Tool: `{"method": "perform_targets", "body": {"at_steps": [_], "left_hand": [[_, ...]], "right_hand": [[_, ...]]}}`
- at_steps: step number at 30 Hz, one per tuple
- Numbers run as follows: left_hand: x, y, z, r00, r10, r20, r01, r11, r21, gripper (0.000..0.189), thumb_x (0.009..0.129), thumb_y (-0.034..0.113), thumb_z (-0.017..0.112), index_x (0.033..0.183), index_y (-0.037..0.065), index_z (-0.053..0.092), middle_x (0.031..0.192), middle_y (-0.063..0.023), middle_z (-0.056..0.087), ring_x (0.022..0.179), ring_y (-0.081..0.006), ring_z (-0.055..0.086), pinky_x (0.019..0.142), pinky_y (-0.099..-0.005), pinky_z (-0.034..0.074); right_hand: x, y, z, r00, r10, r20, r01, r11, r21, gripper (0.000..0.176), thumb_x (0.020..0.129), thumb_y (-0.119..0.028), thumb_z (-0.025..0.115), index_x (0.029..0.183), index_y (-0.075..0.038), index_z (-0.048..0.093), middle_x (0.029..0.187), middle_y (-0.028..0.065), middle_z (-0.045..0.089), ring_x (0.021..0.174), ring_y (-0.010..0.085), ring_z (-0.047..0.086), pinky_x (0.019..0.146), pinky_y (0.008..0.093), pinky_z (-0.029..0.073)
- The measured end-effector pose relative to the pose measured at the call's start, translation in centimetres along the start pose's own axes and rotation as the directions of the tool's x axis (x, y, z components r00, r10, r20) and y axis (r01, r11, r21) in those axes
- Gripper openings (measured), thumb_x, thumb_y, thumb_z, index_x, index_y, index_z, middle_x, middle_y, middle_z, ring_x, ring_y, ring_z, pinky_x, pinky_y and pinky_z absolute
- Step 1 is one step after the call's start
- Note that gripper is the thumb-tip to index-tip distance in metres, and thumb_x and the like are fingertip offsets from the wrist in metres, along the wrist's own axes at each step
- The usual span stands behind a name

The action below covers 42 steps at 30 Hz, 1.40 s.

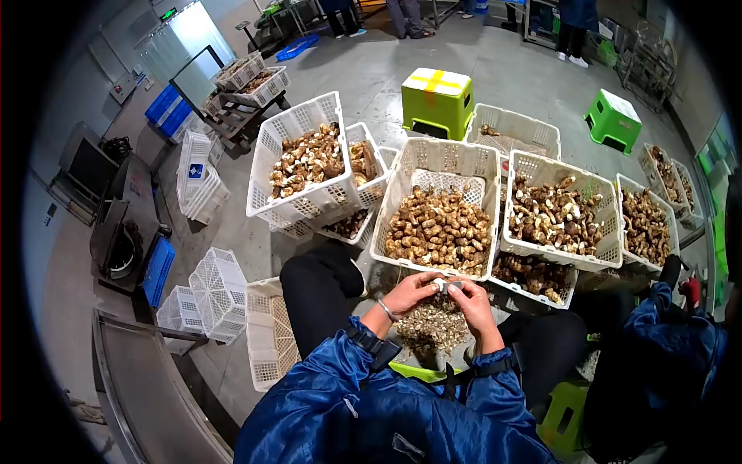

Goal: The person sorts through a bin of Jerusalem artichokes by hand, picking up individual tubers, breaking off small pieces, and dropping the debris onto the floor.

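My left hand is closed on a small mushroom with a white stem. Against it, the fingers of my right hand pinch a small grey blade-like piece, mostly hidden by the fingers. Both hands meet just in front of a white basket that holds many brown mushrooms. Below the hands, between my knees, lies a heap of pale trimmings.
White baskets of mushrooms stand left and right, some stacked. Behind them are two green stools. A co-worker in a blue sleeve sits close on my right. Upturned baskets and a metal counter are at left.
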State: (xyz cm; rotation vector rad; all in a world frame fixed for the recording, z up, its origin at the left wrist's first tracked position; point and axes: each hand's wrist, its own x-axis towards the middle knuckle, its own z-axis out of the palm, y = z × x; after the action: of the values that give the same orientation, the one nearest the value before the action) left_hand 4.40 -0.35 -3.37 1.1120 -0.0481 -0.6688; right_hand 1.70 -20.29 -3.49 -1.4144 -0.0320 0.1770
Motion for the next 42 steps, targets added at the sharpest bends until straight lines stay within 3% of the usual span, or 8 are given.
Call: {"method": "perform_targets", "body": {"at_steps": [5, 8, 11, 17, 20, 29, 37, 42], "left_hand": [[-0.2, -0.3, -0.1, 0.998, -0.051, 0.027, 0.057, 0.938, -0.342, 0.039, 0.096, 0.014, 0.059, 0.133, 0.004, 0.049, 0.114, -0.008, 0.061, 0.1, -0.0175, 0.062, 0.088, -0.0304, 0.052], [0.0, -0.5, 0.0, 0.998, -0.058, -0.037, 0.044, 0.952, -0.303, 0.039, 0.097, 0.014, 0.059, 0.133, 0.004, 0.049, 0.113, -0.0085, 0.062, 0.099, -0.0185, 0.062, 0.088, -0.0322, 0.052], [0.1, -1.0, -0.1, 0.998, -0.042, 0.042, 0.056, 0.905, -0.423, 0.037, 0.097, 0.015, 0.058, 0.131, 0.004, 0.05, 0.113, -0.0085, 0.061, 0.099, -0.019, 0.062, 0.087, -0.0321, 0.052], [0.6, -1.4, 0.2, 0.997, -0.053, -0.048, 0.033, 0.935, -0.353, 0.033, 0.098, 0.018, 0.057, 0.127, 0.004, 0.053, 0.112, -0.0067, 0.062, 0.095, -0.0177, 0.061, 0.083, -0.0317, 0.052], [0.5, -1.8, -0.2, 0.998, -0.009, 0.061, 0.035, 0.9, -0.435, 0.032, 0.099, 0.021, 0.055, 0.127, 0.004, 0.054, 0.111, -0.0058, 0.061, 0.093, -0.0154, 0.06, 0.081, -0.03, 0.051], [1.0, -2.9, -0.6, 0.999, -0.054, -0.002, 0.047, 0.888, -0.457, 0.032, 0.102, 0.017, 0.048, 0.132, 0.007, 0.05, 0.111, -0.0083, 0.061, 0.092, -0.0175, 0.062, 0.079, -0.0306, 0.053], [0.6, -1.7, 0.4, 0.996, -0.057, -0.069, 0.03, 0.941, -0.338, 0.039, 0.096, 0.008, 0.057, 0.134, 0.003, 0.048, 0.117, -0.0072, 0.061, 0.099, -0.0179, 0.062, 0.082, -0.03, 0.053], [0.4, -1.9, -0.4, 0.997, -0.078, -0.02, 0.064, 0.923, -0.379, 0.038, 0.096, 0.013, 0.059, 0.132, 0.004, 0.051, 0.12, -0.0087, 0.06, 0.102, -0.0198, 0.062, 0.085, -0.0326, 0.053]], "right_hand": [[-0.2, -1.1, 0.4, 0.986, 0.156, -0.052, -0.146, 0.976, 0.159, 0.017, 0.093, -0.018, 0.064, 0.099, -0.002, 0.068, 0.079, -0.006, 0.058, 0.068, 0.0027, 0.046, 0.059, 0.0196, 0.035], [0.0, -0.2, 0.7, 0.976, -0.208, -0.058, 0.203, 0.975, -0.094, 0.016, 0.093, -0.019, 0.064, 0.095, -0.003, 0.068, 0.078, -0.0066, 0.058, 0.067, 0.0019, 0.045, 0.058, 0.0196, 0.034], [-0.2, -1.2, 0.2, 0.995, 0.067, -0.072, -0.067, 0.998, 0.011, 0.017, 0.092, -0.019, 0.065, 0.092, -0.002, 0.068, 0.083, -0.0058, 0.059, 0.069, 0.0016, 0.045, 0.059, 0.0204, 0.035], [0.2, 0.9, 0.6, 0.98, -0.178, -0.092, 0.165, 0.977, -0.132, 0.017, 0.092, -0.02, 0.067, 0.09, -0.003, 0.067, 0.08, -0.0045, 0.061, 0.066, 0.0022, 0.045, 0.06, 0.0212, 0.037], [-0.2, -0.6, 0.2, 0.988, 0.128, -0.085, -0.124, 0.991, 0.054, 0.018, 0.092, -0.021, 0.066, 0.086, -0.004, 0.066, 0.075, -0.0058, 0.058, 0.065, 0.0019, 0.044, 0.058, 0.0205, 0.035], [0.3, 1.2, 0.4, 0.984, 0.059, -0.167, -0.052, 0.998, 0.045, 0.018, 0.093, -0.021, 0.065, 0.086, -0.004, 0.064, 0.076, -0.008, 0.056, 0.065, 0.0024, 0.043, 0.059, 0.0209, 0.035], [0.2, 0.9, 0.3, 0.994, 0.04, -0.102, -0.042, 0.999, -0.01, 0.024, 0.093, -0.019, 0.065, 0.108, -0.001, 0.068, 0.087, -0.0037, 0.064, 0.077, 0.0039, 0.052, 0.07, 0.0212, 0.043], [0.0, 0.7, -0.5, 0.984, 0.164, -0.068, -0.165, 0.986, -0.004, 0.02, 0.093, -0.022, 0.066, 0.091, -0.002, 0.068, 0.08, -0.0059, 0.061, 0.073, 0.0038, 0.05, 0.067, 0.0224, 0.042]]}}
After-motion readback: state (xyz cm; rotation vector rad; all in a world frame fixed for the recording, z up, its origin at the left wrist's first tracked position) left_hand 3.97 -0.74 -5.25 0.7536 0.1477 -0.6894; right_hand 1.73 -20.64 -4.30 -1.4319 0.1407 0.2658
